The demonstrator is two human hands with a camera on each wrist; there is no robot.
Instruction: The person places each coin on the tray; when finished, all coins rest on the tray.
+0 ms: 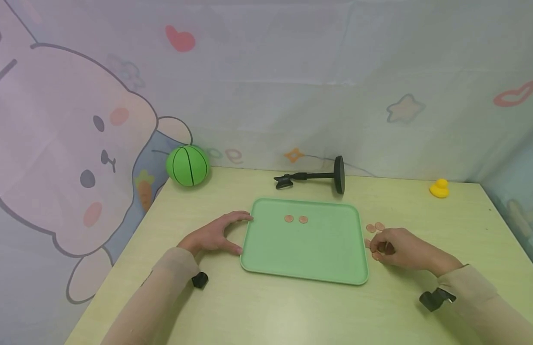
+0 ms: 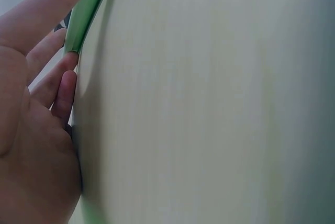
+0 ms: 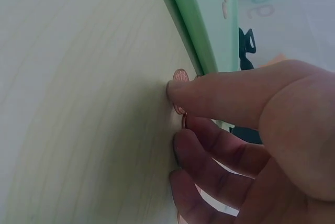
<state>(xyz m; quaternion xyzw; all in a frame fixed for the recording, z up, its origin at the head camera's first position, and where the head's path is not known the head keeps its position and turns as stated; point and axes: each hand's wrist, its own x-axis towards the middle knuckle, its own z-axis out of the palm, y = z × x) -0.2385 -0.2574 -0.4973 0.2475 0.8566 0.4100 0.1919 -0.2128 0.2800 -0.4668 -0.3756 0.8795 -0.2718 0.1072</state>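
Note:
A light green tray (image 1: pixel 305 249) lies on the table with two copper-coloured coins (image 1: pixel 289 218) near its far edge. My left hand (image 1: pixel 214 235) is spread at the tray's left side, its thumb and fingertips touching the rim. Right of the tray, my right hand (image 1: pixel 398 249) reaches down over several coins (image 1: pixel 370 228) on the tabletop. In the right wrist view the thumb touches a coin (image 3: pixel 180 75) that it partly covers. The bent fingers (image 3: pixel 201 153) stand apart from the thumb, over other coins partly hidden by them.
Behind the tray a black stand (image 1: pixel 314 176) with a round base lies on its side. A green ball (image 1: pixel 188 166) sits at the back left corner, and a yellow rubber duck (image 1: pixel 440 189) at the back right. A printed cloth (image 1: pixel 271 96) hangs behind the table.

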